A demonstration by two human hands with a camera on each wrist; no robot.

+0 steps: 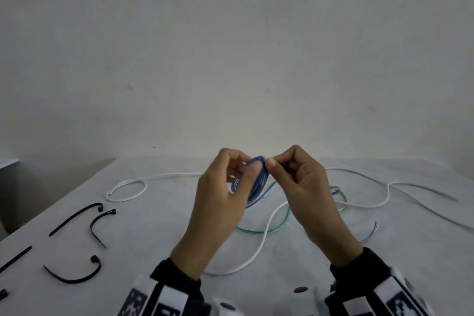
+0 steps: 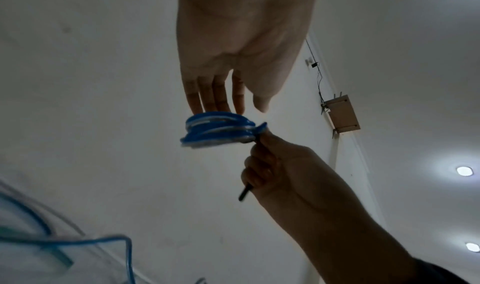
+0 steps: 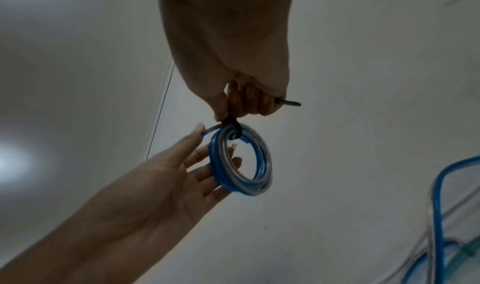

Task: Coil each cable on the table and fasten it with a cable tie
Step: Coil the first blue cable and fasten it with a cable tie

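A blue cable coil [image 1: 260,182] [image 2: 218,130] [image 3: 265,161] hangs in the air above the table, between both hands. My left hand [image 1: 246,167] [image 3: 205,144] holds it, nearly straight fingers behind the ring and the thumb on its front edge. My right hand [image 1: 269,163] [image 2: 262,138] [image 3: 226,114] pinches a black cable tie [image 3: 235,128] looped round the top of the coil. The tie's tail [image 3: 291,103] [image 2: 244,193] sticks out past the curled fingers. The tie's head is hidden.
Several loose black cable ties [image 1: 77,217] lie at the table's left. A long white cable [image 1: 264,238], a green cable [image 1: 256,231] and a blue-striped clear cable [image 1: 373,231] sprawl across the white table [image 1: 154,238] beneath and to the right of my hands.
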